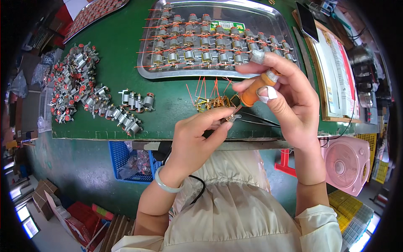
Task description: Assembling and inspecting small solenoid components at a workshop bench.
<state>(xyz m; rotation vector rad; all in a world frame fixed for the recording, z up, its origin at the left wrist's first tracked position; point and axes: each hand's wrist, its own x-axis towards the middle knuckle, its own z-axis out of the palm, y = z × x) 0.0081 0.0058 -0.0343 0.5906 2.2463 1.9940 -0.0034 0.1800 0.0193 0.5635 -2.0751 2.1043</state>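
While two hands (235, 113) grip one soldering iron (256, 90).

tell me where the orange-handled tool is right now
In the head view, the orange-handled tool is right of centre, held in the right hand, just below the metal tray, its tip meeting the left hand.

A single view, from a fisheye camera worn on the person's head, looking steeply down and forward over the chest onto the green table (117, 54). It sits close: both forearms enter from the lower edge, and the left hand (191, 140) and right hand (289, 98) meet near the frame's centre. The table fills the upper half, its front edge bowing across the middle. Floor shows lower left, a pink fan (346, 164) lower right. The rim is dark.
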